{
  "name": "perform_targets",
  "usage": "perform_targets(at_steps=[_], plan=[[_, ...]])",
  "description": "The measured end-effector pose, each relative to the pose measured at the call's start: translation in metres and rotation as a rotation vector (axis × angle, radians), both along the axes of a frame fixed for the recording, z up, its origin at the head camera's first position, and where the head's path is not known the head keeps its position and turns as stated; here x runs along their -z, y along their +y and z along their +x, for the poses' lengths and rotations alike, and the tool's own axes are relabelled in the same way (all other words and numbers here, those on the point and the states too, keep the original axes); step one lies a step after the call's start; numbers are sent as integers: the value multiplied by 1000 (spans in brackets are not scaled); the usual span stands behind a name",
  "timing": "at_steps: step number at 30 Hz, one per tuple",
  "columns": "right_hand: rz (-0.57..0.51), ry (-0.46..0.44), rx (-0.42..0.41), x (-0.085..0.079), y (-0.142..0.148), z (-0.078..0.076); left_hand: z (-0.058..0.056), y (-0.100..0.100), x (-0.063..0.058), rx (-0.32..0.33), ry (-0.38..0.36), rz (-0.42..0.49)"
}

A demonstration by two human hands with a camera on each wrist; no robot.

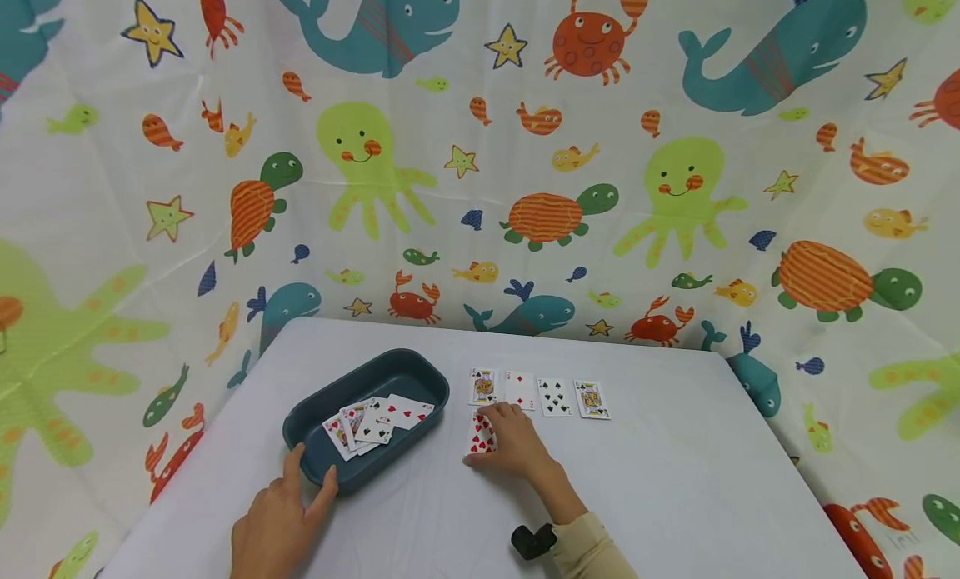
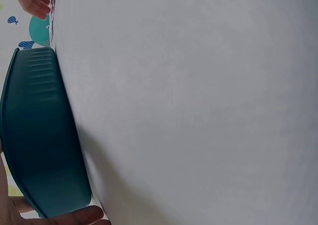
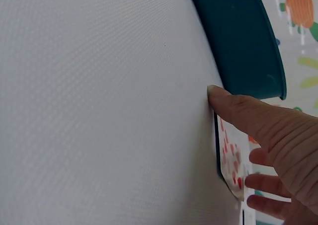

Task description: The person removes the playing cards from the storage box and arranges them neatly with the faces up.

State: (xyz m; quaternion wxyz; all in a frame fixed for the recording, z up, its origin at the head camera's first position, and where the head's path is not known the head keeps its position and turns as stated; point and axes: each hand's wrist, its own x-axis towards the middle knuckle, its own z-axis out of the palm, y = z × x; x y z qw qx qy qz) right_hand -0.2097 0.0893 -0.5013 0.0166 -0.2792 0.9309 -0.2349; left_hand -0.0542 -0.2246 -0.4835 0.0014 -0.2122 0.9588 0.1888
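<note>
My left hand (image 1: 273,521) grips the near left corner of a dark teal oblong tray (image 1: 408,358), thumb and finger on either side of it. Several playing cards (image 1: 375,429) lie overlapping and face up inside the tray. To the right of the tray, my right hand (image 1: 517,446) holds a red hearts card (image 1: 482,436) by its edges. Its thumb (image 3: 233,103) is at the card's near edge and the fingers at the far one. In the right wrist view this card (image 3: 231,155) stands close over the white cloth.
Beyond the right hand a row of face-up cards runs left to right: a face card (image 1: 483,385), a diamonds card (image 1: 520,390), a black-suit number card (image 1: 555,397) and another face card (image 1: 592,400). The white table (image 1: 697,471) meets a sea-animal curtain (image 1: 465,196) behind.
</note>
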Motion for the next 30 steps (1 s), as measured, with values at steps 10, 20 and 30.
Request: perform_targets(at_steps=[10, 20, 30], plan=[[-14, -30, -26, 2, -1, -3, 0, 0, -1, 1, 14, -6], [-83, -7, -74, -2, -1, -4, 3, 2, -1, 0, 53, 0], [-364, -140, -106, -33, -14, -1, 1, 2, 0, -7, 5, -8]])
